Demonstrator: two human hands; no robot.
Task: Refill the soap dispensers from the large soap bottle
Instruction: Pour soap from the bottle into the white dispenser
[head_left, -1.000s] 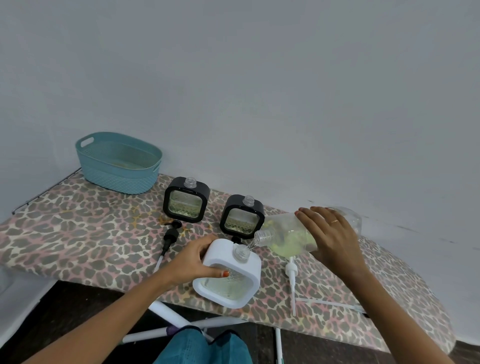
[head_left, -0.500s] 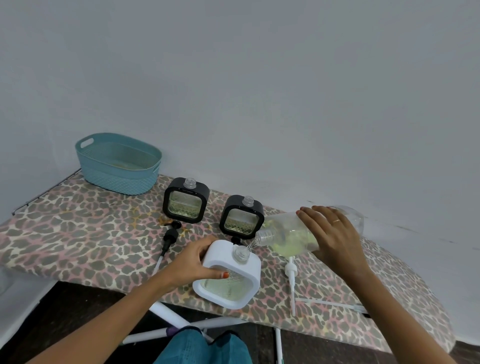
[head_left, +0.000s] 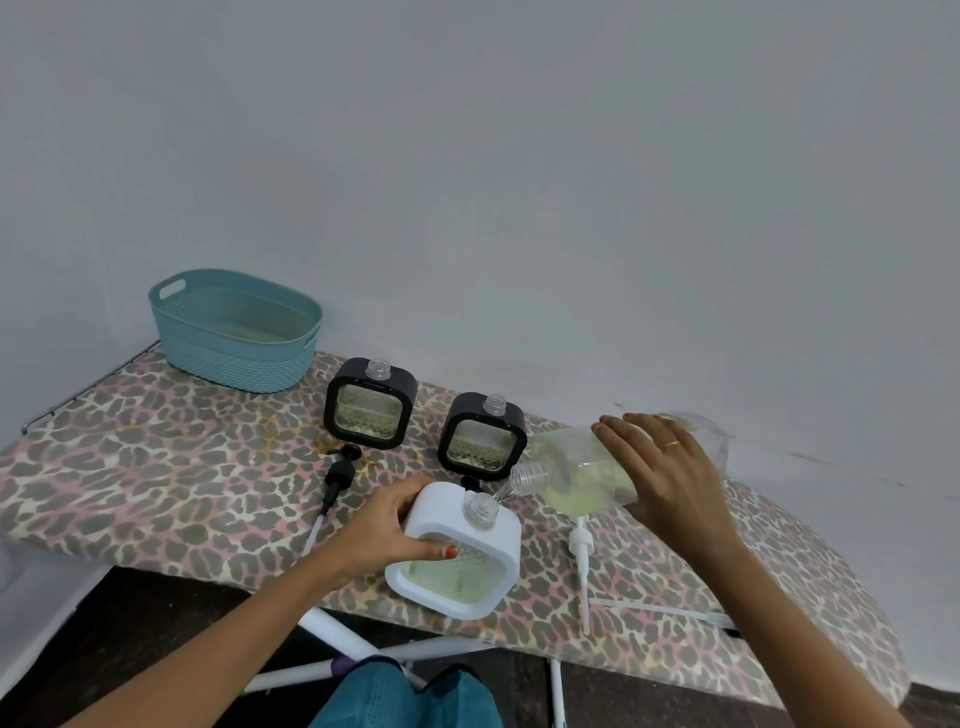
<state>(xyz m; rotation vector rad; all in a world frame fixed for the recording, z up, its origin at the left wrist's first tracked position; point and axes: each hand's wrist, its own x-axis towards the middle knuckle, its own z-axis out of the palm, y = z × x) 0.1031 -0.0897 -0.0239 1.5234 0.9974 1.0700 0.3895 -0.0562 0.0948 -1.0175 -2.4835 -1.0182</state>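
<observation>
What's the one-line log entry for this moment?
step: pouring | right hand: tilts large soap bottle | left hand: steadies white dispenser | black dispensers: uncapped, waiting

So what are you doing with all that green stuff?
Someone is pouring green soap into a soap holder. The right hand tips the big clear bottle on its side, with its mouth just above the open neck of the white dispenser. The left hand holds that dispenser steady on the spotted ironing board. Two black dispensers stand behind with their tops off, and their pumps lie on the board. A blue basket sits at the far end.
</observation>
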